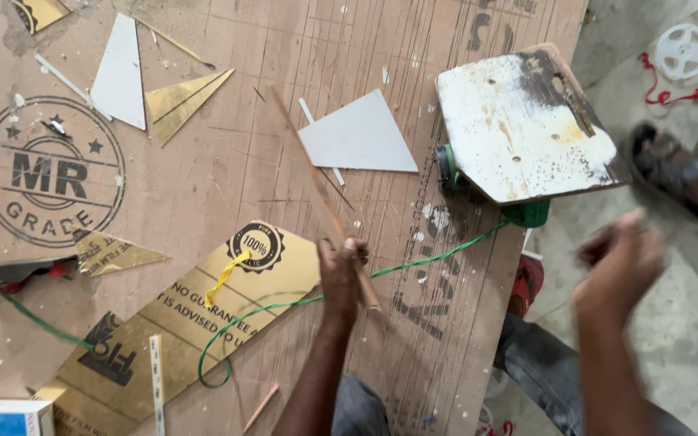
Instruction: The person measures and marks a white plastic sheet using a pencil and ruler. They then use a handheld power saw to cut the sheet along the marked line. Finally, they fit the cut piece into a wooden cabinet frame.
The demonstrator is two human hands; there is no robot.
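Plywood table [228, 161], scored with many straight cut lines: working surface for cutting sheet stock. On it, largest first: long gold laminate strip [179, 323] with printed film, lying diagonally at the near edge; stained white board [519, 121] overhanging the right edge on top of a green power tool [527, 214], whose green cord [284, 305] loops back across the strip. White triangular offcut [361, 137] near centre; smaller gold and white offcuts upper left.

Left hand [341, 270]: fingers closed around a thin wooden strip [325, 198], which runs diagonally up-left, low over the table.

Right hand [617, 262]: off the table's edge over the floor, motion-blurred; cannot tell the finger state.
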